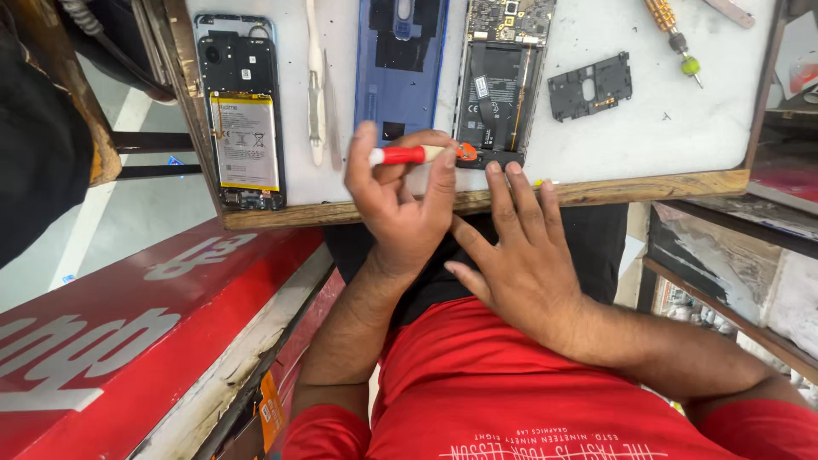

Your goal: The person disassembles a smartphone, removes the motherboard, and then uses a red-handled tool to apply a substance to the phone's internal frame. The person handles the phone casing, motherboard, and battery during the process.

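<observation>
My left hand (399,204) is shut on a small red-handled screwdriver (407,155), held sideways over the front edge of the white work mat (648,136). The tool's orange end (466,152) touches the lower end of an opened phone (498,85) whose circuit board and cables show. My right hand (521,255) lies flat with fingers apart. Its fingertips rest on the wooden table edge (648,186), right below that phone. A blue back cover (400,68) lies just left of the opened phone.
A second opened phone with a white battery (244,128) lies at the mat's left. White tweezers (316,94) lie beside it. A black plastic cover piece (590,85) and an orange-handled screwdriver (671,25) are at the right. A red counter (153,341) stands lower left.
</observation>
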Tool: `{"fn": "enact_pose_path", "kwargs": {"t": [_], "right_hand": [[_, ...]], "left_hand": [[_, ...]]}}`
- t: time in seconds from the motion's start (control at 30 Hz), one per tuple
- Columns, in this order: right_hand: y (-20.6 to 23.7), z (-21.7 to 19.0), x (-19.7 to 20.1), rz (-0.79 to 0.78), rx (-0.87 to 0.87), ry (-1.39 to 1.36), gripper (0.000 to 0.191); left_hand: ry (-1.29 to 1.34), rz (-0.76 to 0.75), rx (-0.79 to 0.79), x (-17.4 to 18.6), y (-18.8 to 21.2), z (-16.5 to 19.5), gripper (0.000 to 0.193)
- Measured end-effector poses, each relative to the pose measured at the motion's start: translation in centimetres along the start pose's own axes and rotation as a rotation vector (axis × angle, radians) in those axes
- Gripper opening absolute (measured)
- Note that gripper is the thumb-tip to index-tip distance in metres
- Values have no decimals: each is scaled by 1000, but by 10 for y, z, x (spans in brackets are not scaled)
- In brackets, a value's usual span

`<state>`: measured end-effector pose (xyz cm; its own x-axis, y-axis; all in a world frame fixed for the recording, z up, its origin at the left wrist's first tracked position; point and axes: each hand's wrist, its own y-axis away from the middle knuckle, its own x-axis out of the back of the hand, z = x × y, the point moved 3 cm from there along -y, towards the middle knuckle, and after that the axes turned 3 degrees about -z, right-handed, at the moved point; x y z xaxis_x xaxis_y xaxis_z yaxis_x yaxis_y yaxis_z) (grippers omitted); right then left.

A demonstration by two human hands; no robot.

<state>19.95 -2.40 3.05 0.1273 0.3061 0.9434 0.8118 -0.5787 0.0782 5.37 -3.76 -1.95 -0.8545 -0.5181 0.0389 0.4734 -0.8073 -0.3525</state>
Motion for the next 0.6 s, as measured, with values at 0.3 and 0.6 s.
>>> {"fn": "enact_pose_path", "kwargs": {"t": [0.3,0.6], "right_hand": [[-2,-1,-4,17,-45,33,76],[-3,-2,-6,28,-45,-4,70]], "left_hand": [[-317,-162,-319,-7,-23,20,76],[-204,-240,-123,-18,-31,10,78]]}}
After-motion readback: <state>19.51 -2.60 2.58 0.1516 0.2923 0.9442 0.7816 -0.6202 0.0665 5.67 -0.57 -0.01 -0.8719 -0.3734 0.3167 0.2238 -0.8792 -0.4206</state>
